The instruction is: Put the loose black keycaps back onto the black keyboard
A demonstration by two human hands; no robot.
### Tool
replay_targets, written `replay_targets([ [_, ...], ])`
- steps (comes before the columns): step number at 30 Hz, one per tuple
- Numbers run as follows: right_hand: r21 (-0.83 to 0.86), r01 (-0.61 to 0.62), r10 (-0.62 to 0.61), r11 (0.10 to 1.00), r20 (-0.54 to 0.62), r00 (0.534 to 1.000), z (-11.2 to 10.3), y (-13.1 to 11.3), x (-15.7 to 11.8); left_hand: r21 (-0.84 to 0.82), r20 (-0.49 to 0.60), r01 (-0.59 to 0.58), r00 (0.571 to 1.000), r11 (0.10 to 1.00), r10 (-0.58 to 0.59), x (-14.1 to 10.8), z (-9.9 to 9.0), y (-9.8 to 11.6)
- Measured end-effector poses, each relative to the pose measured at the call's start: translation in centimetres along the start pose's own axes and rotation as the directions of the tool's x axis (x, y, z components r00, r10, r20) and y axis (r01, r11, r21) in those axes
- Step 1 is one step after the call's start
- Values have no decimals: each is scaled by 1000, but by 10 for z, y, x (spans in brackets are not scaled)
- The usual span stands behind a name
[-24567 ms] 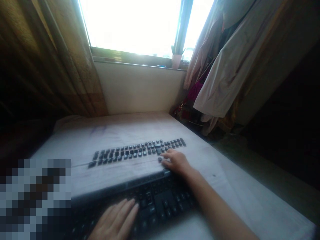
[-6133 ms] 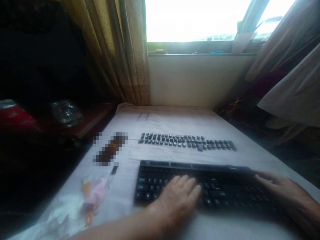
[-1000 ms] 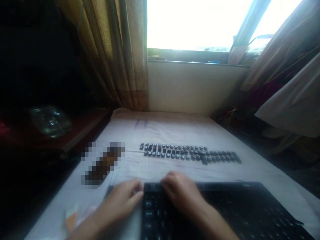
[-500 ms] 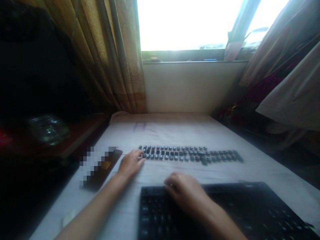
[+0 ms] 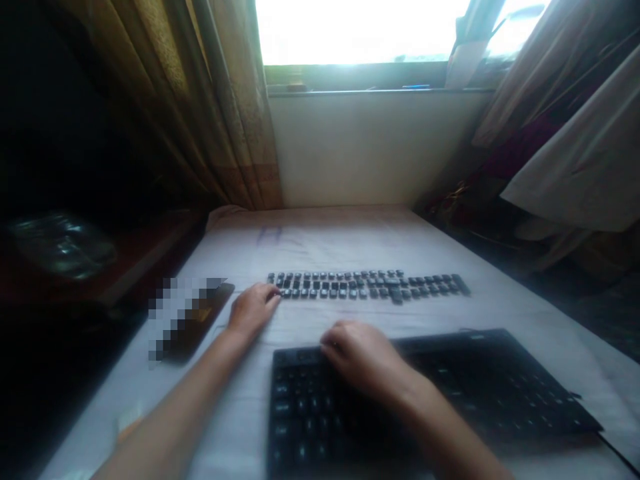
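Rows of small dark keycaps [image 5: 343,291] lie across the pale cloth-covered surface. At the left end of the nearest row, my left hand [image 5: 254,307] has its fingers closed on a keycap, which they mostly hide. My right hand [image 5: 357,347] is closed, fingers curled together, over the far edge of a black keyboard [image 5: 300,400]; what it holds, if anything, is hidden. The keyboard lies nearest me, partly covered by my right forearm, and a cable [image 5: 617,453] runs off its right side.
A dark flat object [image 5: 195,327], partly pixelated, lies left of my left hand. A small pale and orange item [image 5: 129,421] is by my left forearm. Curtains [image 5: 235,133] and a window [image 5: 357,33] stand beyond; clear plastic [image 5: 65,247] sits at far left.
The view has tilted down, so everything appears higher in the picture and a little to the left. Both hands stay in about the same places over the keycaps and keyboard.
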State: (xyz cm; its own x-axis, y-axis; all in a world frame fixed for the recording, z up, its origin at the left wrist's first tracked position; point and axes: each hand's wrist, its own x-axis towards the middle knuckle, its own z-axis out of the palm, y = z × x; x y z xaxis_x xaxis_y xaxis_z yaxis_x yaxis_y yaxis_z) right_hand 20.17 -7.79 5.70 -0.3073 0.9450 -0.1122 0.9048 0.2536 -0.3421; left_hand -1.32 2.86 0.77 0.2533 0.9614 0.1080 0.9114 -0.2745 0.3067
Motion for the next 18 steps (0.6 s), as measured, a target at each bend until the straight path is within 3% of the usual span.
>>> replay_targets([
  [5,45,-18,20,999,-42,999,1,0,2,-50,-28,-50,998,997,49,-14,-11,3],
  [11,226,15,26,974,-175,984,5,-8,2,-158,-102,-267,962,951,253,-68,-19,25],
  [18,306,74,-42,949,-111,993,9,-17,-2,-105,-247,-410,893,906,376,-108,-8,34],
])
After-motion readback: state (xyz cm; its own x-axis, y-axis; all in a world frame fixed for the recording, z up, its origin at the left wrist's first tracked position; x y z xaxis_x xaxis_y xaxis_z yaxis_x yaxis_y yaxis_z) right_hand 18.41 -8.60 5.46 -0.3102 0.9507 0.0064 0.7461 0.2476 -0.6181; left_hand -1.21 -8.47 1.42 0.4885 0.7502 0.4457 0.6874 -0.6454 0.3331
